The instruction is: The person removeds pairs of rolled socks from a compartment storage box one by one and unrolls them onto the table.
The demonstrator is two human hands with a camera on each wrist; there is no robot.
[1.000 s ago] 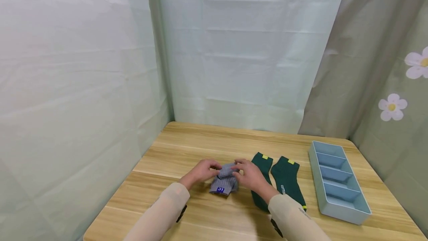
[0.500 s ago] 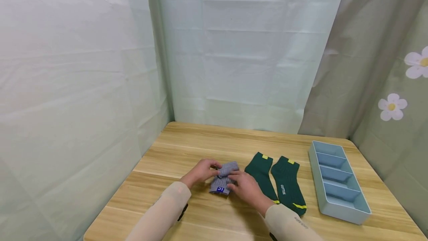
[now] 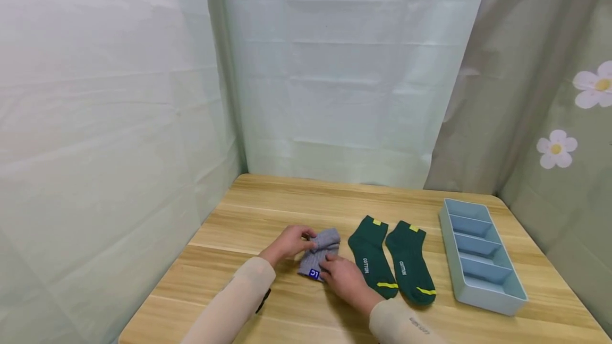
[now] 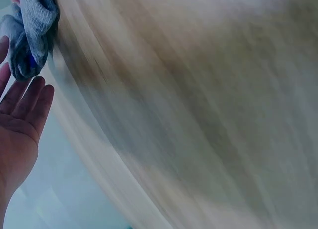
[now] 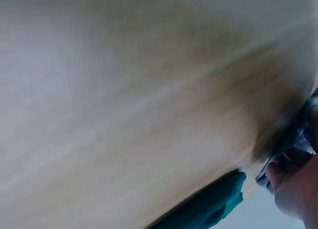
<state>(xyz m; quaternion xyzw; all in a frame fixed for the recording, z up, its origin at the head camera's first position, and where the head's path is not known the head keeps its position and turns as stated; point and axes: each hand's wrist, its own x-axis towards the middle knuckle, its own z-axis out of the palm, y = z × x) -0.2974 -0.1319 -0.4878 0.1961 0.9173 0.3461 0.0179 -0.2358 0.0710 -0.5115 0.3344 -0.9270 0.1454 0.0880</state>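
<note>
Ribbed grey socks (image 3: 327,239), folded over into a small bundle with a blue "LC" label at the near end, lie on the table between both hands. My left hand (image 3: 290,242) pinches the bundle's left side at the fold with thumb and forefinger; in the left wrist view the other fingers of the left hand (image 4: 22,114) stretch out under the socks (image 4: 35,30). My right hand (image 3: 345,277) grips the near right part beside the label. The curled fingers of the right hand (image 5: 293,182) show at the right wrist view's edge, partly hiding the grey fabric.
Right of the bundle, two dark green socks (image 3: 375,259) with yellow marks and "COTTON" lettering lie flat side by side. A light blue divided box (image 3: 457,267) stands at the table's right. Pale curtains (image 3: 354,121) hang around the wooden table (image 3: 268,200).
My right hand has moved from the fold's far right side down toward the label end, uncovering more of the green socks. My left hand has stayed nearly in place.
</note>
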